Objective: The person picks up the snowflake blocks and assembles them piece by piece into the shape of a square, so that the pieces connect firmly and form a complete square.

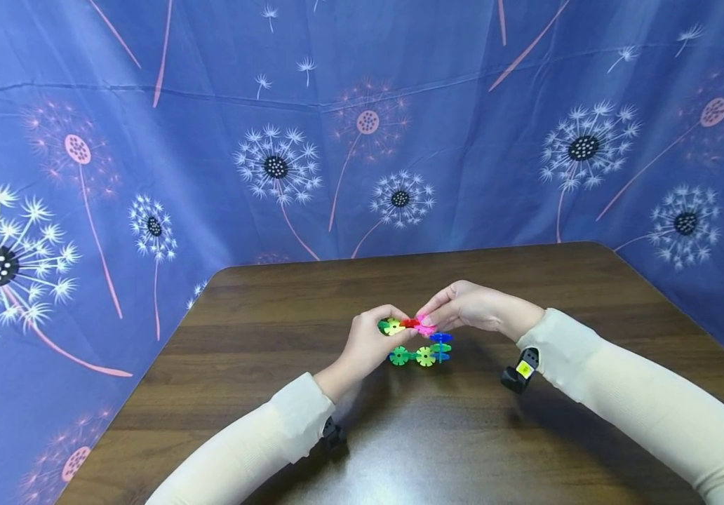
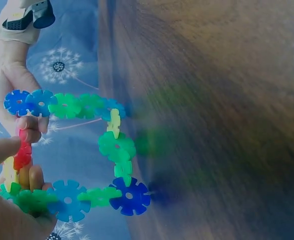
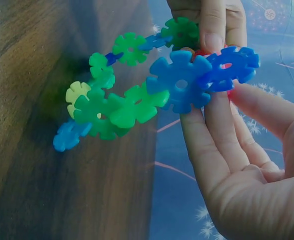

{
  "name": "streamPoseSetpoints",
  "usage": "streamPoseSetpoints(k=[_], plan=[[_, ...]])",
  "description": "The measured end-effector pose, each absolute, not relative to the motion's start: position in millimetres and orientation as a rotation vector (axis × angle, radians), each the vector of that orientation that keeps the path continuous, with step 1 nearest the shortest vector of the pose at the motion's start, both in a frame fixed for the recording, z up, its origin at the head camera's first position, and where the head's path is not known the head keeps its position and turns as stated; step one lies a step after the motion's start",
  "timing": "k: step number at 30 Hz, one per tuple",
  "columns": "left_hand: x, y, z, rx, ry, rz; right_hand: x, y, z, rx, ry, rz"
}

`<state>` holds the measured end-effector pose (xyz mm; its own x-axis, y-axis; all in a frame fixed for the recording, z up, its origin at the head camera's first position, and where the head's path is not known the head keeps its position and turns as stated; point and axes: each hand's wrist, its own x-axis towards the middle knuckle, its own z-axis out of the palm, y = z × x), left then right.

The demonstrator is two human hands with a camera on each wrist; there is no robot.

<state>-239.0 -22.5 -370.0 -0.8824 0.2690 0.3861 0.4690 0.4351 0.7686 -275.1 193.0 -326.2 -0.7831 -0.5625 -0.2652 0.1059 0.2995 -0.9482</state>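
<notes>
Flower-shaped plastic discs are slotted together into a roughly square ring [image 2: 129, 196], in blue, green, yellow, red and pink. My left hand [image 1: 365, 342] grips the upper edge of the ring near a yellow disc [image 1: 393, 327], thumb in front and fingers behind. Thumb and fingers of my right hand [image 1: 478, 307] pinch the pink disc [image 1: 424, 327] at the upper right corner, beside the red disc [image 1: 409, 323]. In the right wrist view, two joined blue discs [image 3: 179, 82] lie over my right fingers. The ring's lower side hangs close over the table.
Dark wood-grain table [image 1: 242, 421] spreads under both hands. A blue curtain [image 1: 337, 175] with dandelion prints stands behind it and to both sides. Black wrist cameras [image 1: 518, 372] sit under both cream sleeves.
</notes>
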Motion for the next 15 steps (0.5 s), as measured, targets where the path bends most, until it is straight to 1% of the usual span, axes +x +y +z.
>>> streamPoseSetpoints(k=[9,15], plan=[[-240,-25,-369,-0.645,-2.486,-1.493,-276,197,-324,-0.426,2.025,-1.511],[-240,-28,-367,-0.629,-2.501,-1.543,-275,214,-319,-0.432,2.093,-1.548]])
